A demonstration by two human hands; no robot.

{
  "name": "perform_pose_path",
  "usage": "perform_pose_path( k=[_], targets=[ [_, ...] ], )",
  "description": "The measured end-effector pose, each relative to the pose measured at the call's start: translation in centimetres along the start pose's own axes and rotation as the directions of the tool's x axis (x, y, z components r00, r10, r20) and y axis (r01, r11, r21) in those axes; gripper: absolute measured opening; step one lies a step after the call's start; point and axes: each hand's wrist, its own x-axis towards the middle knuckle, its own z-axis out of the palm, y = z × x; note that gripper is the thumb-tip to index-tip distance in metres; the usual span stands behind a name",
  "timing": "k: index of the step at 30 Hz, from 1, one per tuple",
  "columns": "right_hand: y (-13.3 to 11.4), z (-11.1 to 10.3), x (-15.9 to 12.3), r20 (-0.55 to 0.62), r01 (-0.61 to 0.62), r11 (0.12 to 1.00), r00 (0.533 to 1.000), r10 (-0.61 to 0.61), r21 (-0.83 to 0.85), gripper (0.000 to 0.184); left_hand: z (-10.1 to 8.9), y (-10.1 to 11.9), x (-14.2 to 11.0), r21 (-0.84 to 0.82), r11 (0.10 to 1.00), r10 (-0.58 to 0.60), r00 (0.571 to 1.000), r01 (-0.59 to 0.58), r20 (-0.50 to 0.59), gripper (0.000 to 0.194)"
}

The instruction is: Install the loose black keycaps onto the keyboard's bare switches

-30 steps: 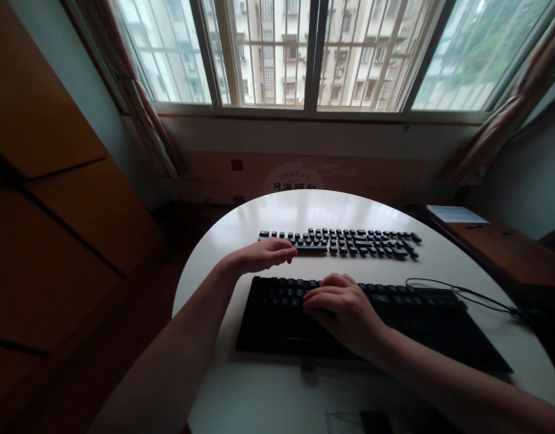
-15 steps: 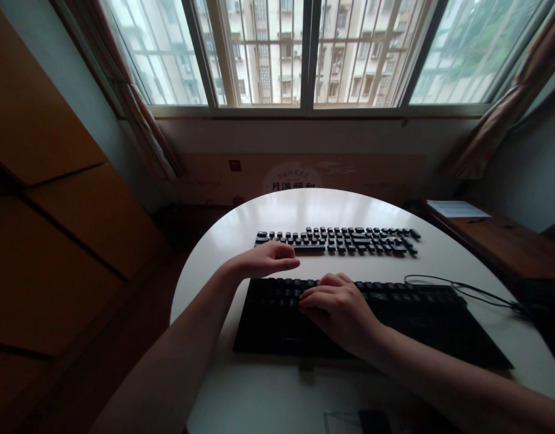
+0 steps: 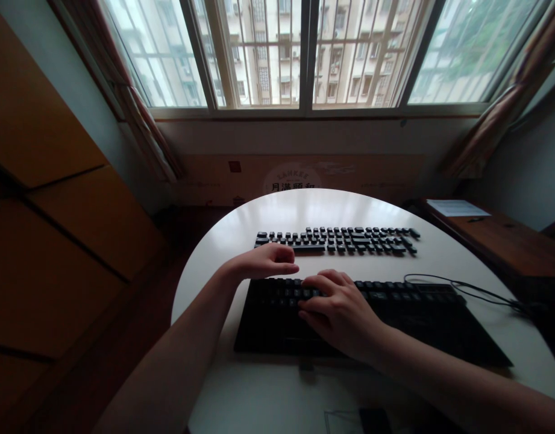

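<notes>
A black keyboard (image 3: 277,328) lies on the white round table (image 3: 241,386), with keycaps fitted in its upper rows and a dark bare lower part. Over its upper left rows rests my right hand (image 3: 338,304), fingers apart and fingertips on or just above the keycaps; I see nothing held in it. My left hand (image 3: 268,260) hovers past the keyboard's far left edge, fingers curled inward and thumb stretched to the right. What its curled fingers hold, if anything, is hidden. Beyond it, loose black keycaps (image 3: 358,240) lie in rows, the long space bar (image 3: 310,248) nearest that hand.
A black cable (image 3: 476,292) runs off the keyboard's far right corner over the table edge. Near the front edge lies a small dark object (image 3: 374,420). A brown desk (image 3: 507,247) with a paper sheet (image 3: 458,208) stands at the right, a wooden cabinet (image 3: 55,253) at the left.
My right hand's fingers, bunched together on the keys before, have spread apart. My left hand's fingers have curled in, with its thumb now standing out. The keyboard has stayed in place.
</notes>
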Motion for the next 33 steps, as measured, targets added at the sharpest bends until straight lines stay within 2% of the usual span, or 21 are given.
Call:
perform_pose_path(
  k=[5, 9, 11, 13, 16, 18, 21, 25, 29, 33],
  targets=[
    [-0.1, -0.6, 0.0, 0.101, -0.056, 0.997, 0.993, 0.061, -0.053, 0.013, 0.1, -0.2, 0.2, -0.031, 0.999, -0.016, 0.999, 0.017, 0.034, 0.044],
    [0.4, -0.5, -0.2, 0.118, -0.034, 0.999, 0.992, 0.039, -0.041, 0.014, 0.2, -0.1, 0.3, 0.002, 0.999, -0.032, 0.997, 0.032, 0.069, 0.044],
    [0.9, -0.9, -0.3, 0.067, 0.002, 1.0, 0.998, 0.0, -0.028, 0.017, 0.3, 0.2, 0.3, 0.064, 0.997, -0.046, 0.996, 0.041, 0.073, 0.042],
    [1.6, -1.9, -0.3, -0.048, 0.013, 1.0, 0.999, -0.013, -0.009, 0.023, 0.4, 0.5, 0.2, 0.154, 0.987, -0.061, 0.997, 0.052, 0.057, 0.041],
    [2.5, -3.7, -0.2, -0.251, -0.015, 0.999, 0.968, 0.024, 0.036, 0.03, 0.9, 1.5, 0.1, 0.266, 0.961, -0.094, 0.993, 0.073, 0.067, 0.042],
    [2.8, -4.5, -0.2, -0.325, -0.01, 0.999, 0.945, 0.025, 0.048, 0.032, 1.2, 2.1, 0.2, 0.308, 0.949, -0.114, 0.987, 0.075, 0.109, 0.046],
    [2.9, -4.5, -0.3, -0.327, 0.035, 0.999, 0.945, -0.022, 0.035, 0.031, 1.8, 2.9, 0.4, 0.348, 0.936, -0.106, 0.983, 0.049, 0.148, 0.049],
    [3.1, -3.5, -0.6, -0.285, 0.083, 0.997, 0.955, -0.077, 0.009, 0.027, 2.0, 3.0, 0.6, 0.322, 0.947, -0.079, 0.983, 0.021, 0.169, 0.051],
    [3.7, -3.3, -0.4, -0.309, 0.05, 0.999, 0.95, -0.054, -0.019, 0.028, 2.0, 2.7, 0.6, 0.325, 0.946, -0.068, 0.981, 0.005, 0.182, 0.061],
    [4.3, -4.4, 0.3, -0.377, 0.006, 0.998, 0.926, -0.031, -0.067, 0.027, 1.9, 2.5, 0.6, 0.298, 0.955, -0.074, 0.979, 0.015, 0.19, 0.062]
  ],
)
